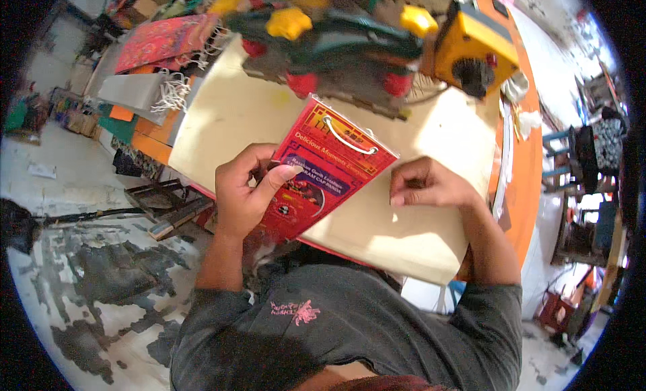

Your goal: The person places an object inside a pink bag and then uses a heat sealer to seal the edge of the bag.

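A red paper bag (pixel 319 166) with a purple panel and printed pictures is tilted in front of me, over the near part of the cream tabletop. My left hand (pixel 249 182) grips its left edge, thumb on the front face and fingers behind. A white cord handle (pixel 350 141) loops across the bag's upper end. Just right of the bag, apart from it, my right hand (pixel 431 184) hangs over the table with its fingers curled in. Whether a small thing is pinched in those fingers is hidden.
A dark green machine (pixel 343 45) with yellow and red knobs stands at the table's far side, beside a yellow box (pixel 474 48) with a black dial. Flat bags with white cords (pixel 145 88) lie stacked at the left. An orange board (pixel 521 189) runs along the right.
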`<action>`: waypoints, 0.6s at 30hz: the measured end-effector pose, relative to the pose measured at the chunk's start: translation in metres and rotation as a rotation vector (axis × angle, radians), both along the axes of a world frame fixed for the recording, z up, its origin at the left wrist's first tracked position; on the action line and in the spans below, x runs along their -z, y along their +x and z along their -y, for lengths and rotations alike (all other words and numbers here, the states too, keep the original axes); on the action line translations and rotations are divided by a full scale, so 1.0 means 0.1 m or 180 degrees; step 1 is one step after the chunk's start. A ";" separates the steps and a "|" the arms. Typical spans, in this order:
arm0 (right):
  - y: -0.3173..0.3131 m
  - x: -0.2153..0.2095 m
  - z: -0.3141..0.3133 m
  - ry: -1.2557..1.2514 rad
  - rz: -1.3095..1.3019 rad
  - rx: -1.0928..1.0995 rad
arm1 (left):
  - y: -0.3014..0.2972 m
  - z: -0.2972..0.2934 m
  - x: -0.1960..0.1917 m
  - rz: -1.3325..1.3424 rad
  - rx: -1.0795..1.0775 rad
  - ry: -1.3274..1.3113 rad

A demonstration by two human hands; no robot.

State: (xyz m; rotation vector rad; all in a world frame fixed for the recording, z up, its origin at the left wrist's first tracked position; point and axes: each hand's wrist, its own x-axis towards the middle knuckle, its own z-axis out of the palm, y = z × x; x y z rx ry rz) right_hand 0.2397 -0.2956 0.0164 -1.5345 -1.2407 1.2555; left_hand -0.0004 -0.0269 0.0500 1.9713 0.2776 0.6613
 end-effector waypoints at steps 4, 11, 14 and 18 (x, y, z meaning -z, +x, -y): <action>-0.03 -0.03 0.05 -0.0026 0.0033 0.0029 | -0.08 -0.03 -0.37 0.0067 -0.0217 0.0065; -0.05 0.04 0.08 -0.0209 -0.0263 0.0164 | -0.04 0.07 -0.66 0.0915 -0.0332 0.0019; -0.04 -0.03 0.04 -0.0223 -0.0205 0.0096 | -0.07 0.06 -0.72 0.1058 -0.0431 0.0182; -0.05 0.02 0.03 -0.0222 -0.0115 0.0114 | -0.07 0.06 -0.73 0.1142 -0.0525 0.0246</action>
